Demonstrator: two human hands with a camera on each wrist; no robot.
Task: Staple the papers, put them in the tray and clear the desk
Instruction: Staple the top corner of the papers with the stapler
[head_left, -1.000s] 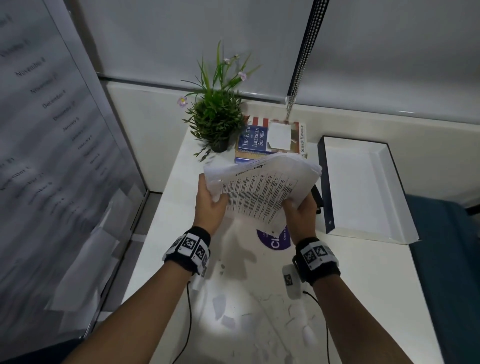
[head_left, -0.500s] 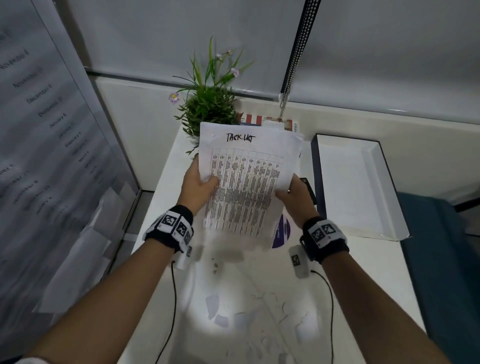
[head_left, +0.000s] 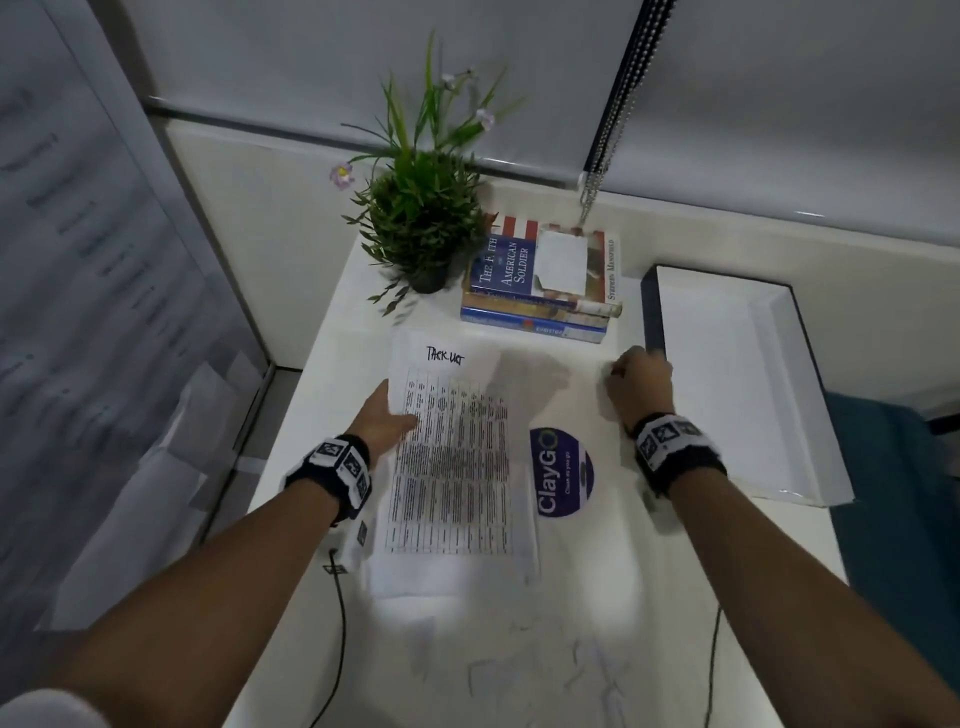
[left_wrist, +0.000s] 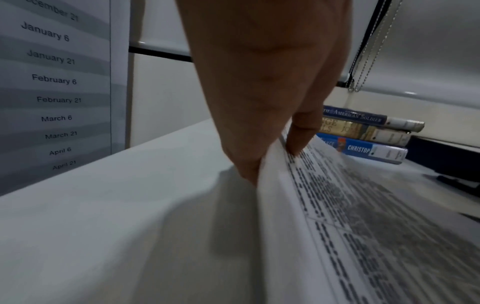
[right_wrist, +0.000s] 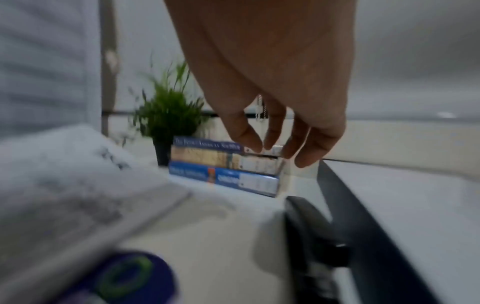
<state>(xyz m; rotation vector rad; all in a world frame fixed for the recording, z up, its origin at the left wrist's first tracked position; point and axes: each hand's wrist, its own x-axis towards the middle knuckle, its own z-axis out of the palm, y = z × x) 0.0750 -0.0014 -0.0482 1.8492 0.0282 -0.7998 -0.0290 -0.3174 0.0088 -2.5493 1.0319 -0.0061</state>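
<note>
The printed papers (head_left: 452, 467), headed with a handwritten title, lie on the white desk (head_left: 597, 597). My left hand (head_left: 389, 415) pinches their left edge. In the left wrist view the thumb lies on top of the papers (left_wrist: 363, 226) and the fingers (left_wrist: 246, 164) are under the lifted edge. My right hand (head_left: 636, 382) hovers by the near left corner of the white tray (head_left: 652, 312), its fingers hanging loosely curled and holding nothing. In the right wrist view a black stapler (right_wrist: 311, 236) lies on the desk below that hand (right_wrist: 278, 151), against the tray's dark wall (right_wrist: 363, 216). The head view does not show the stapler.
A potted plant (head_left: 421, 228) and a stack of three books (head_left: 540, 280) stand at the back of the desk. A purple round ClayGo sticker (head_left: 561, 473) lies right of the papers. Small paper scraps (head_left: 519, 670) litter the near desk. A blind's bead chain (head_left: 597, 171) hangs behind.
Both hands held the papers up in the air. Now the papers are down flat on the desk in my left hand alone; my right hand let go and moved right to the tray's corner.
</note>
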